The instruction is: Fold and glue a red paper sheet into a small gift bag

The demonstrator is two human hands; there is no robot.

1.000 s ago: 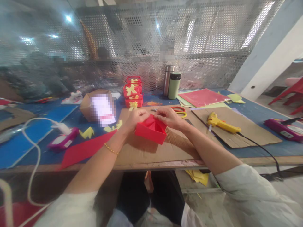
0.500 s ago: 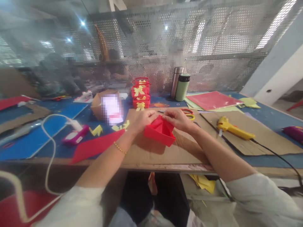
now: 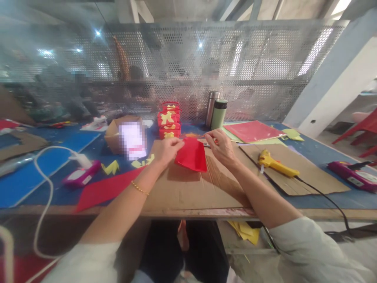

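A folded red paper box (image 3: 191,156) is tilted above a brown cardboard sheet (image 3: 176,196). My left hand (image 3: 171,150) is closed on its upper left corner, thumb and fingers pinched together. Just right of the box, my right hand (image 3: 220,146) is apart from it with the fingers bent together; whatever lies between its fingertips is too small to make out. Behind that hand the scissors (image 3: 207,145) show only in part. Farther back stand several small red boxes with yellow bows (image 3: 169,121).
A yellow glue gun (image 3: 275,163) lies on cardboard at right, its cord crossing the table edge. Two flasks (image 3: 219,114) stand behind. At left are a lit phone (image 3: 132,140), a purple power strip (image 3: 81,174) and a red strip (image 3: 108,187).
My right hand has come off the red box and moved to its right. The box's back part has gone from folded inward to standing up, while my left hand stays on it.
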